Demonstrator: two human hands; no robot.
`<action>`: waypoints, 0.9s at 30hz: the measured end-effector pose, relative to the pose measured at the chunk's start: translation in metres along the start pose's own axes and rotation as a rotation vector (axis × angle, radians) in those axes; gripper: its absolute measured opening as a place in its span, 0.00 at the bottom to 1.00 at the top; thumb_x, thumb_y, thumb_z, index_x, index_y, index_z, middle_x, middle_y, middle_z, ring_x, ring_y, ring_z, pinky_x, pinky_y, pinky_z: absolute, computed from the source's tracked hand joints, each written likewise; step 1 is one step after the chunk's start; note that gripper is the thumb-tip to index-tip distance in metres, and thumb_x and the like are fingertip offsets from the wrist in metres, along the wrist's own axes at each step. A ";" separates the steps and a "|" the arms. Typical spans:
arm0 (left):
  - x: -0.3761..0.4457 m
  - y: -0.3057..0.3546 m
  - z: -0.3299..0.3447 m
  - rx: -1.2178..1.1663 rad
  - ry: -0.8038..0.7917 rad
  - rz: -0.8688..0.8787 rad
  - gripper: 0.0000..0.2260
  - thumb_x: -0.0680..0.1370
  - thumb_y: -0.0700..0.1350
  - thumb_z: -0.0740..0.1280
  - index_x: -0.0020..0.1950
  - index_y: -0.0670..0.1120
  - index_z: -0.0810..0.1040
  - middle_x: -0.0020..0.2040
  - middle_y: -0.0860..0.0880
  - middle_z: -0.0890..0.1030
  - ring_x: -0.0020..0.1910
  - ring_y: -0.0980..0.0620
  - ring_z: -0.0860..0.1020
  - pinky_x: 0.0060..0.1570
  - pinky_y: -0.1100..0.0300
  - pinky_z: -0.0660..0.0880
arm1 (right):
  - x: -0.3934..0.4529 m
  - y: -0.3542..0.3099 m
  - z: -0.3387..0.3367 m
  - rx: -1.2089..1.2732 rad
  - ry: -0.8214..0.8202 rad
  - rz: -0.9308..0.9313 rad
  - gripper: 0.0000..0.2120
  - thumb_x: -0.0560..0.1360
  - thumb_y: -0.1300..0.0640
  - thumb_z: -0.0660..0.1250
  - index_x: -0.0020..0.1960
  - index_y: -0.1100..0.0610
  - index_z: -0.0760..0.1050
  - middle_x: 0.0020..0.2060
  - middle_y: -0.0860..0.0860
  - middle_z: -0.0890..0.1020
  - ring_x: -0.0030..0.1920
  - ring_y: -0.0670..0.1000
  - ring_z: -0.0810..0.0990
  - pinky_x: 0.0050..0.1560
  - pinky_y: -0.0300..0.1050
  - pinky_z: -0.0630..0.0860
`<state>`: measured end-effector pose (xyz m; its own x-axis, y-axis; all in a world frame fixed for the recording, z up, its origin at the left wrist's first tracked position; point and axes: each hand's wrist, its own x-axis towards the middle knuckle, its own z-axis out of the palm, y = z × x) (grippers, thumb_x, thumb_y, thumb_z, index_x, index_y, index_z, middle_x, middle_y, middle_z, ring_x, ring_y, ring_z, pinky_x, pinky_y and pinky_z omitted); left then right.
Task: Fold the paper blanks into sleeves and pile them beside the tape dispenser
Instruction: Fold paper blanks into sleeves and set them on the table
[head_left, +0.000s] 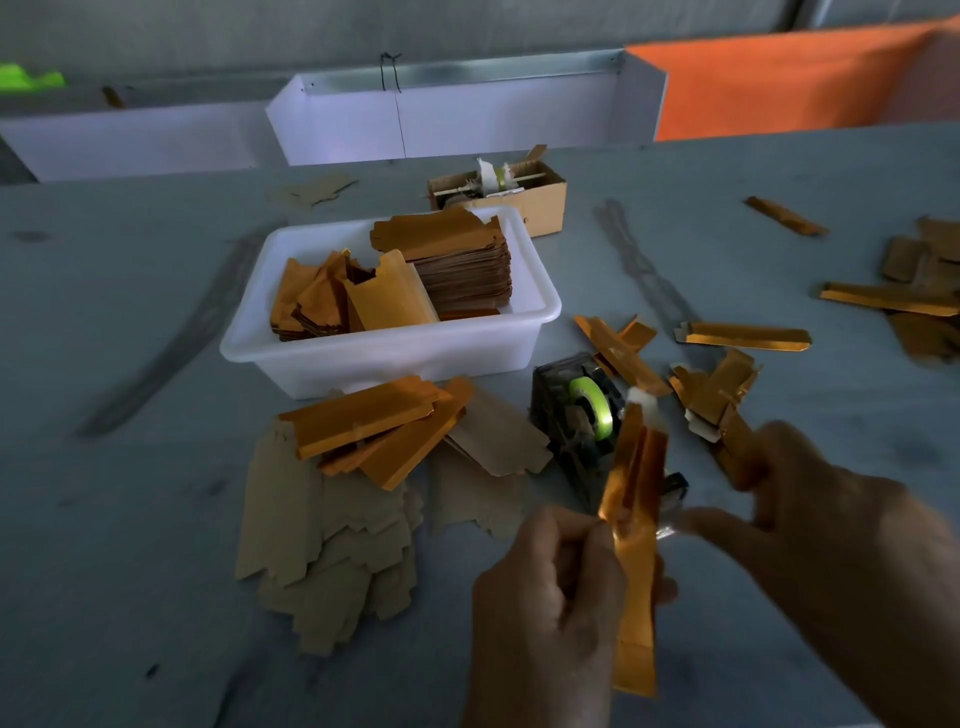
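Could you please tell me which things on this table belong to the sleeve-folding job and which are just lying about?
For the job:
- folded gold sleeve, held by left hand
- right hand
- tape dispenser
- flat brown blanks
- finished sleeves
- white tub of blanks

Lying about:
- cardboard box
- orange sheet
- white trough

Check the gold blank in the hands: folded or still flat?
Folded. The gold blank is creased lengthwise into a narrow strip, gripped by the left hand; the right hand is blurred beside it.

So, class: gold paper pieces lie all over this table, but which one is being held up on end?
The folded gold sleeve in front of the tape dispenser: the left hand grips it upright, while every other piece lies flat or stacked.
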<state>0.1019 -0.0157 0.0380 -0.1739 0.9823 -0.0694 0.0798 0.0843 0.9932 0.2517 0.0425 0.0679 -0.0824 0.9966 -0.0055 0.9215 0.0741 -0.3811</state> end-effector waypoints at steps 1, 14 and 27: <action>0.001 0.002 -0.003 -0.007 0.020 0.027 0.06 0.78 0.47 0.64 0.44 0.47 0.76 0.37 0.52 0.85 0.37 0.53 0.84 0.37 0.54 0.81 | 0.001 0.009 -0.002 0.016 0.025 0.041 0.24 0.54 0.25 0.56 0.42 0.40 0.63 0.23 0.48 0.75 0.26 0.45 0.75 0.26 0.46 0.74; 0.002 0.019 -0.005 0.009 -0.031 0.074 0.12 0.73 0.57 0.62 0.45 0.49 0.77 0.29 0.62 0.81 0.29 0.66 0.79 0.27 0.75 0.70 | 0.001 -0.035 0.005 0.959 -0.255 0.045 0.29 0.49 0.41 0.73 0.46 0.53 0.74 0.30 0.48 0.82 0.29 0.44 0.81 0.25 0.32 0.73; 0.007 0.004 -0.003 -0.217 -0.026 -0.142 0.08 0.75 0.51 0.67 0.41 0.48 0.80 0.40 0.38 0.83 0.41 0.36 0.83 0.43 0.38 0.80 | 0.000 -0.023 0.017 1.025 -0.235 0.033 0.12 0.58 0.48 0.69 0.38 0.53 0.79 0.28 0.53 0.80 0.27 0.47 0.78 0.30 0.38 0.73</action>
<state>0.0981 -0.0092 0.0422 -0.1423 0.9675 -0.2088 -0.1565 0.1863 0.9699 0.2242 0.0407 0.0608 -0.2360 0.9572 -0.1673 0.1714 -0.1284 -0.9768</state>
